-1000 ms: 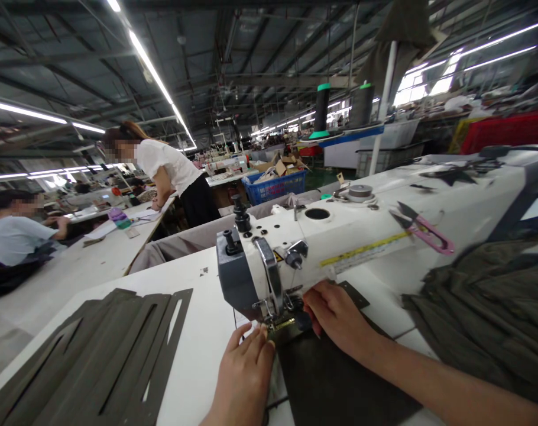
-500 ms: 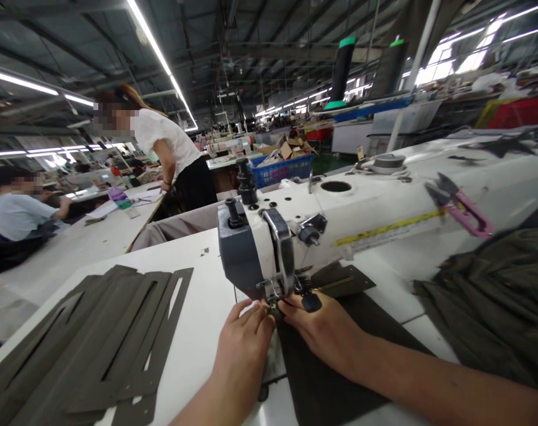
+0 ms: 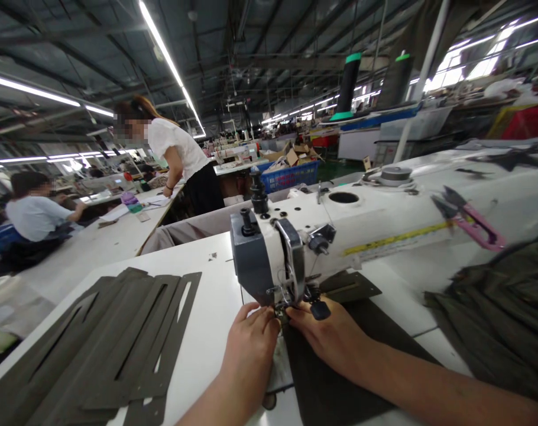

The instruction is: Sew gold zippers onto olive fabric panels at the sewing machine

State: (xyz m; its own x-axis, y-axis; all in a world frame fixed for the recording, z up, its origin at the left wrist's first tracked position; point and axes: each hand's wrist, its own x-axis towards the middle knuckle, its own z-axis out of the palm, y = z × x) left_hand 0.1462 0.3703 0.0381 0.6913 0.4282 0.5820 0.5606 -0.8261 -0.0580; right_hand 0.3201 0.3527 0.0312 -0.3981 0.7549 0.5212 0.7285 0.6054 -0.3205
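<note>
A dark olive fabric piece [image 3: 326, 373] lies under the needle area of a white sewing machine [image 3: 362, 219]. My left hand [image 3: 251, 340] is closed at the fabric's left edge, fingertips pinched right beside the presser foot [image 3: 281, 310]. On the other side, my right hand [image 3: 329, 325] rests on the fabric with its fingers closed on it near the foot. The machine head partly hides the right fingertips. A smaller olive piece [image 3: 355, 286] with a slit lies behind the right hand.
Slotted olive panels [image 3: 118, 343] are stacked on the left of the white table. Crumpled olive cloth [image 3: 495, 307] lies at the right. Pink-handled snips [image 3: 477, 228] rest on the machine arm. Beyond, one person [image 3: 178, 148] bends over a table and another [image 3: 38, 207] sits.
The camera view has shifted, so the scene sits slightly further right and lower. Both hands stay at the presser foot, with little visible movement of the fabric.
</note>
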